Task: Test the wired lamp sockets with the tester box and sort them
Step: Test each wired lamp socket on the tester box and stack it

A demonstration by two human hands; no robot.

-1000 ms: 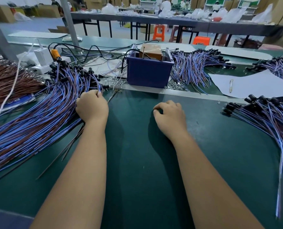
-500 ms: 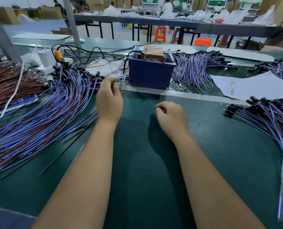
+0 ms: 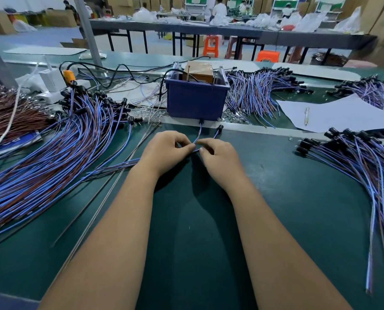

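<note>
The blue tester box (image 3: 195, 102) stands on the green table (image 3: 186, 220), straight ahead of me. My left hand (image 3: 164, 153) and my right hand (image 3: 218, 157) meet just in front of it, and both pinch thin blue-and-brown socket wires (image 3: 197, 137). One black socket (image 3: 201, 121) sits against the front of the box. A second black socket (image 3: 220, 127) lies just to its right. A large pile of wired sockets (image 3: 52, 153) fans out on my left. Another pile (image 3: 365, 166) lies on my right.
A third bundle of wired sockets (image 3: 256, 95) lies behind and right of the box. White paper with a pen (image 3: 306, 116) is at the right back. Brown wires (image 3: 12, 117), a white adapter (image 3: 52, 80) and black cables (image 3: 119, 70) crowd the left back.
My left hand left the left pile and came to the middle with wires. My right hand rose from resting on the table to meet it. Sockets now sit at the box front.
</note>
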